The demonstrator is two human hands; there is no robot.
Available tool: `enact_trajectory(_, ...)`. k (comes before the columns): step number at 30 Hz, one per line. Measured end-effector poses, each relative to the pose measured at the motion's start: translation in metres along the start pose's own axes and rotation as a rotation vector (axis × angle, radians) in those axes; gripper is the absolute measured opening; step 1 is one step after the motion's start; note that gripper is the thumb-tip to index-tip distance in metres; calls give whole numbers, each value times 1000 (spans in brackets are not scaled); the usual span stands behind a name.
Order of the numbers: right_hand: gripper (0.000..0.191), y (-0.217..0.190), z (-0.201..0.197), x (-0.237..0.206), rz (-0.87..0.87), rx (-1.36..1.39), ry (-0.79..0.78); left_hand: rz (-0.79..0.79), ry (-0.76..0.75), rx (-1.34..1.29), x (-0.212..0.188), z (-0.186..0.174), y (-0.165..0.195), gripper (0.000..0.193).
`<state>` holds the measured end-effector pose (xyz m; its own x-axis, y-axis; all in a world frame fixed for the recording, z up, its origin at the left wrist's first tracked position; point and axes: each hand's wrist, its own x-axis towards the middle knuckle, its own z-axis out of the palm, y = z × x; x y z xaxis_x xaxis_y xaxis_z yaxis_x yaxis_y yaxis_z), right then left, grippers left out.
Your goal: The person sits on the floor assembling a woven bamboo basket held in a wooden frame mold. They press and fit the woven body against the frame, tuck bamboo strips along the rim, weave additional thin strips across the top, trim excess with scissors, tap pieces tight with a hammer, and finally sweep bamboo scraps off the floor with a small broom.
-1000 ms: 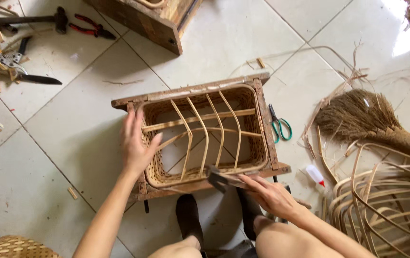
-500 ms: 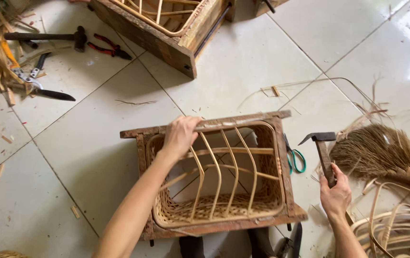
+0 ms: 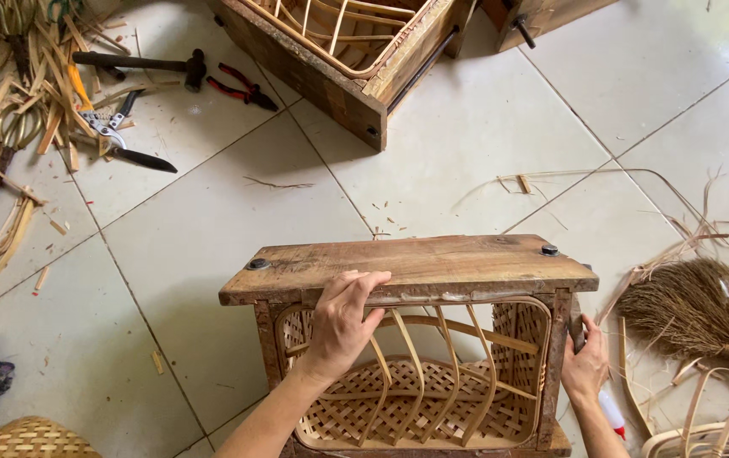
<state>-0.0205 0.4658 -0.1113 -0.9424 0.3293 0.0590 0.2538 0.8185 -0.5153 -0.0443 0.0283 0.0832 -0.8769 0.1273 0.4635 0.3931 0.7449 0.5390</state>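
Wooden frame (image 3: pixel 415 267): lower end cut off by bottom edge, woven basket (image 3: pixel 407 416) inside partly lost with it. Right hand (image 3: pixel 585 365): fingers behind the frame's right post; dark handle in its grip mostly hidden, tool not identifiable. Second wooden frame (image 3: pixel 356 59): top cut off. Woven item (image 3: pixel 21 437), floor's bottom-left corner: only its rim shows. Broom (image 3: pixel 695 309): handle runs off right edge.

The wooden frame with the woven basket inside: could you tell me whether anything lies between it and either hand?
Nothing visible does. The left hand already grips the wooden frame at its top board, and the right hand rests against its right post.
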Motion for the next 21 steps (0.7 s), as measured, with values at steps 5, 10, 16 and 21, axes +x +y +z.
enact_trajectory(5,53,-9,-7,4,-21,-2,-32,34,42,-24,-6,11,-8,57)
enact_trajectory(10,32,-66,-49,32,-115,244,54,16,-20,28,1,48,-50,27)
enact_trajectory(16,39,-195,-40,32,-514,153,-378,-198,-176,-47,23,78,-107,20)
enact_trajectory(21,32,-252,20,45,-581,-103,-459,-174,-273,-47,22,81,-133,18)
